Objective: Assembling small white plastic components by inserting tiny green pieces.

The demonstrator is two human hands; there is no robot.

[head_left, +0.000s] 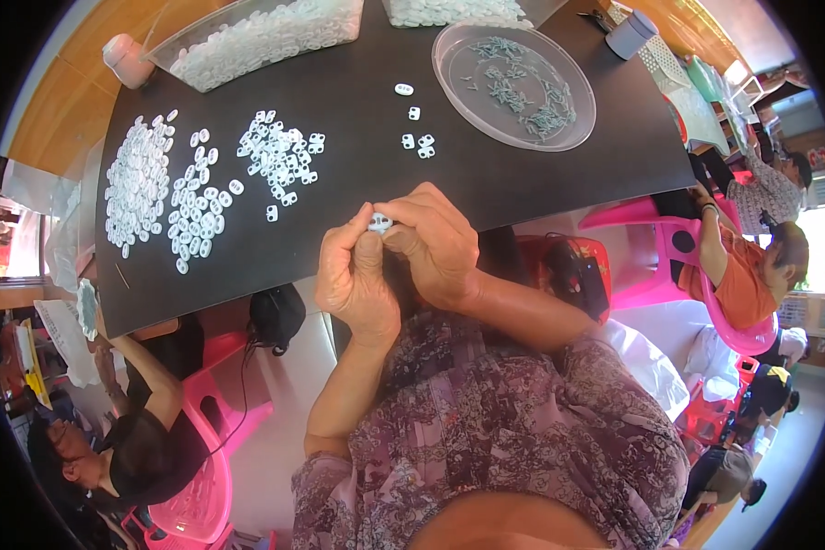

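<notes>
Between the fingertips of my left hand and my right hand is a small white plastic piece with dark holes. Both hands are closed in a pinch on it, just over the near edge of the dark table. Ahead and to the left lies a pile of squarish white pieces with two holes. Further left are a loose group of oval white pieces and a denser heap of oval ones. Ahead to the right sit one oval piece and several squarish ones.
A round clear tray with small grey-green pieces stands at the right. Clear bins of white pieces line the far side. A pink jar and a grey-lidded jar flank them. People on pink chairs sit at both sides.
</notes>
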